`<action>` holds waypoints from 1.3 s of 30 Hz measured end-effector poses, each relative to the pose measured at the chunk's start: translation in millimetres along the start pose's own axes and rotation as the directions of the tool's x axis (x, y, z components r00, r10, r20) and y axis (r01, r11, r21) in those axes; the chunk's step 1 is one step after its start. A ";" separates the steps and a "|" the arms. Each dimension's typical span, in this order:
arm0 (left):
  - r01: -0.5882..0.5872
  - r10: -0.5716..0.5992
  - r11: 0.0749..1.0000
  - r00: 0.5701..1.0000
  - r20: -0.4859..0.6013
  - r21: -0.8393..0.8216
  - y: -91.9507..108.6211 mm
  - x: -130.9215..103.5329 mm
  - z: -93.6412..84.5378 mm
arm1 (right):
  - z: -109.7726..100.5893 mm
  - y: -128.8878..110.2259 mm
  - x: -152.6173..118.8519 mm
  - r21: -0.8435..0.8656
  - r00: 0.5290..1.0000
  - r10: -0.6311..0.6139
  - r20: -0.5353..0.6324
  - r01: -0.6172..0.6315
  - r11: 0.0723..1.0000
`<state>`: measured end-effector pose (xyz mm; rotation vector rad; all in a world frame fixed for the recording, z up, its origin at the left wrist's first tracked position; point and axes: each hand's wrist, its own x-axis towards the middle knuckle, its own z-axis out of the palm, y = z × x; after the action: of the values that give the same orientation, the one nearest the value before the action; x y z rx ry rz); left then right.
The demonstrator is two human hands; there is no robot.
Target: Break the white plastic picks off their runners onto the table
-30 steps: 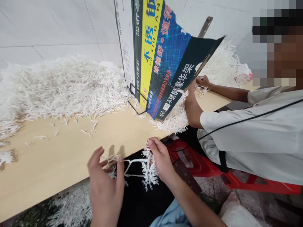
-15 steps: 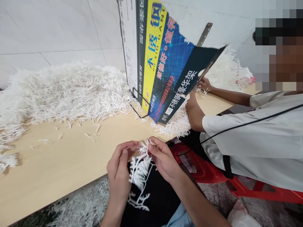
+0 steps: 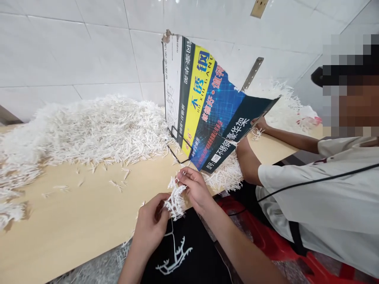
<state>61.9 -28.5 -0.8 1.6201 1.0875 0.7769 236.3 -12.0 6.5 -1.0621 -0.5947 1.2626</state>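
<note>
A bunch of white branched plastic sprigs (image 3: 175,202) is held over the table's near edge. My right hand (image 3: 195,189) is closed on its upper end, thumb against fingers. At its lower left, my left hand (image 3: 151,221) curls its fingers against the bunch; its fingertips are partly hidden. Below both hands, a thin white branching shape (image 3: 175,258) shows against black cloth (image 3: 195,240) on my lap; I cannot tell whether it hangs from the bunch or lies on the cloth.
A large heap of white sprigs (image 3: 103,132) lies along the wall on the wooden table (image 3: 89,221), with a few loose bits in front. An upright printed cardboard sheet (image 3: 207,106) in a black wire stand divides the table. A co-worker (image 3: 319,189) sits right beside a red stool (image 3: 275,244).
My left hand has lowered from the top of the bunch to its lower left side. My right hand has shifted slightly left, still holding the bunch. The view has tilted upward.
</note>
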 end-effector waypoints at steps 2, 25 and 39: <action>-0.030 0.030 0.998 1.000 0.005 0.050 0.3 1.7 -0.2 | -1.7 0.8 2.1 0.002 1.000 0.022 0.017 -0.022 1.000; -0.087 0.168 0.928 0.966 -0.198 0.362 -0.7 22.9 -5.2 | 0.4 0.2 -10.1 -0.622 0.773 -0.420 0.476 0.633 0.460; 0.067 -0.012 0.911 0.991 -0.134 0.408 1.9 32.1 -5.5 | 18.5 6.0 37.7 -0.422 0.837 -0.299 0.459 0.501 0.756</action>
<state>70.2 2.9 2.1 1.9106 1.4474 0.6601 227.2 29.3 2.3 -1.0575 -1.4553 0.9159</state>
